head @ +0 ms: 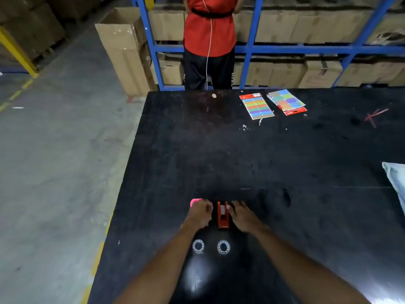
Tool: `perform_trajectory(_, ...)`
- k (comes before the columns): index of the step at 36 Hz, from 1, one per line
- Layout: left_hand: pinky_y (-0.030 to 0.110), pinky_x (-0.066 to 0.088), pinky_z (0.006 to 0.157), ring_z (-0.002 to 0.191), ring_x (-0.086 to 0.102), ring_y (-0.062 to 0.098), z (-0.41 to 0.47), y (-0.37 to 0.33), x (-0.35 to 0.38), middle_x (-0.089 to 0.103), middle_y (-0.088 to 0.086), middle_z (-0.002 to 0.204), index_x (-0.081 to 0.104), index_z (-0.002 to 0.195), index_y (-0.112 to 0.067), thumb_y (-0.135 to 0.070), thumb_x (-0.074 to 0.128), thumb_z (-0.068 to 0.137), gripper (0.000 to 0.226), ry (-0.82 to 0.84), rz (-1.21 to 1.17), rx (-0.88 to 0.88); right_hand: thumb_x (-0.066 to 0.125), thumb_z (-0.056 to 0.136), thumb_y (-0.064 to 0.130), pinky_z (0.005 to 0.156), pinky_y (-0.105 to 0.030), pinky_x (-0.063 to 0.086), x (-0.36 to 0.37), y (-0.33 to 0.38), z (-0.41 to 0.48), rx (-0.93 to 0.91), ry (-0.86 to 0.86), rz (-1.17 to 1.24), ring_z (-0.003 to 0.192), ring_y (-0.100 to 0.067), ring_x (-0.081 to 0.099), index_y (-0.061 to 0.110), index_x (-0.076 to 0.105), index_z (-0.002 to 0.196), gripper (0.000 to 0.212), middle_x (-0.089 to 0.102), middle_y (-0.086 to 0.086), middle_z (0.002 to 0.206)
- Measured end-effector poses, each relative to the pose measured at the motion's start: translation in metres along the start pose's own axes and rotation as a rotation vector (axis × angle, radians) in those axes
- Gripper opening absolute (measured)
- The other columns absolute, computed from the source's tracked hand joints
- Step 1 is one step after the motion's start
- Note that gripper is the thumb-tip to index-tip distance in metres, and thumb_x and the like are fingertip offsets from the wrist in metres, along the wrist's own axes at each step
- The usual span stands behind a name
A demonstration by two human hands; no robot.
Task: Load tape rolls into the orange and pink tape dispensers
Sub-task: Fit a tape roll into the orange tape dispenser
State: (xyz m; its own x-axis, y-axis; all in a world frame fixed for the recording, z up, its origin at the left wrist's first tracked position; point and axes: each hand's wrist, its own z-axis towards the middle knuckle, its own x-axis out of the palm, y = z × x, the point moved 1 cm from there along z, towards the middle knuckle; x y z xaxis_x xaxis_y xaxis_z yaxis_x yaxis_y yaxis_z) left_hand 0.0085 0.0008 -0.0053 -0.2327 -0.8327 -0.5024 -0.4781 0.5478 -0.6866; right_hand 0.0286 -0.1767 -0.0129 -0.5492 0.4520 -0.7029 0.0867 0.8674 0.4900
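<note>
The orange tape dispenser (223, 217) stands on the black table (263, 161) near the front edge, between my hands. The pink tape dispenser (195, 201) peeks out just beyond my left hand (199, 213), which covers most of it with curled fingers. My right hand (242, 215) rests beside the orange dispenser's right side, fingertips touching its far end. Two clear tape rolls lie flat closer to me: one roll (198, 246) on the left and another roll (223, 247) on the right.
Two packs of coloured sticky labels (257, 105) (286, 100) lie at the table's far side. A person in a red shirt (209, 29) stands beyond the far edge before blue shelving with cartons. A pale bag (396, 181) lies at the right edge. Concrete floor lies left.
</note>
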Motion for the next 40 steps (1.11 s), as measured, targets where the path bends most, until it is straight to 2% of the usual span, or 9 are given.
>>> perform_trajectory(3,0.048,0.060,0.073,0.077,0.070,0.034,0.011,-0.003,0.013,0.069,0.021,0.085,0.063,0.108,-0.009,-0.014,0.050,0.094,0.019,0.026,-0.015,-0.034,0.038,0.101,0.050,0.103,-0.044,0.043,0.008,0.002,0.007,0.042,-0.011,0.077,0.123,-0.041,0.053,0.016,0.045,0.132,0.047,0.047,-0.019,0.137)
perform_trajectory(7,0.048,0.059,0.078,0.089,0.070,0.040,0.015,-0.005,0.023,0.072,0.023,0.096,0.066,0.096,-0.005,-0.017,0.049,0.093,0.021,0.047,0.104,-0.012,0.051,0.097,0.048,0.099,-0.044,0.045,0.018,0.000,0.010,0.093,0.024,0.100,0.121,-0.042,0.054,0.013,0.041,0.136,0.053,0.042,-0.018,0.137)
perform_trajectory(10,0.041,0.056,0.087,0.098,0.068,0.036,0.017,-0.007,0.028,0.072,0.018,0.105,0.067,0.105,-0.007,-0.016,0.049,0.095,0.023,0.062,0.161,-0.016,0.071,0.084,0.038,0.093,-0.042,0.047,0.023,-0.002,0.012,0.074,0.047,0.070,0.115,-0.042,0.057,0.015,0.039,0.135,0.064,0.041,-0.013,0.133)
perform_trajectory(13,0.041,0.053,0.090,0.102,0.066,0.036,0.019,-0.008,0.029,0.071,0.019,0.110,0.064,0.108,-0.006,-0.017,0.050,0.096,0.022,0.063,0.170,-0.008,0.064,0.087,0.037,0.098,-0.036,0.045,0.024,0.002,0.012,0.082,0.001,0.199,0.113,-0.036,0.056,0.013,0.046,0.125,0.049,0.043,-0.013,0.126)
perform_trajectory(17,0.047,0.061,0.072,0.092,0.069,0.040,0.020,-0.008,0.027,0.067,0.023,0.104,0.052,0.101,-0.014,-0.016,0.050,0.097,0.004,0.123,0.057,-0.069,0.061,0.086,0.041,0.088,-0.046,0.056,0.031,-0.005,0.015,0.034,-0.002,0.356,0.101,-0.033,0.063,0.013,0.050,0.119,0.045,0.054,-0.017,0.120)
perform_trajectory(23,0.029,0.055,0.051,0.068,0.067,0.024,0.012,-0.012,0.018,0.062,0.012,0.087,0.037,0.086,-0.023,-0.022,0.053,0.098,0.021,0.139,-0.100,-0.070,0.041,0.102,0.039,0.076,-0.030,0.046,0.016,0.009,0.004,-0.019,-0.017,0.333,0.098,-0.030,0.067,0.021,0.048,0.121,0.027,0.070,-0.011,0.109)
perform_trajectory(30,0.024,0.047,0.052,0.065,0.057,0.018,-0.002,-0.013,0.009,0.057,0.007,0.079,0.037,0.081,-0.026,-0.024,0.057,0.096,0.025,0.111,-0.218,-0.010,0.042,0.102,0.040,0.094,-0.032,0.048,0.000,0.013,-0.013,-0.106,-0.063,0.304,0.108,-0.023,0.065,0.026,0.056,0.124,0.029,0.070,-0.006,0.116)
perform_trajectory(36,0.023,0.057,0.051,0.065,0.060,0.014,-0.023,-0.028,0.004,0.057,0.004,0.082,0.034,0.105,-0.014,-0.016,0.044,0.103,0.011,0.163,-0.429,-0.002,0.046,0.100,0.047,0.097,-0.024,0.040,-0.012,0.019,-0.028,-0.096,-0.098,0.352,0.117,-0.016,0.060,0.026,0.056,0.132,0.040,0.066,0.001,0.125)
perform_trajectory(40,0.029,0.061,0.058,0.068,0.066,0.017,-0.031,-0.035,0.003,0.062,0.007,0.088,0.040,0.119,-0.006,-0.017,0.050,0.100,0.024,0.177,-0.499,0.008,0.036,0.095,0.063,0.107,-0.036,0.041,-0.013,0.015,-0.031,-0.094,-0.083,0.409,0.119,-0.016,0.058,0.032,0.052,0.132,0.051,0.064,0.004,0.129)
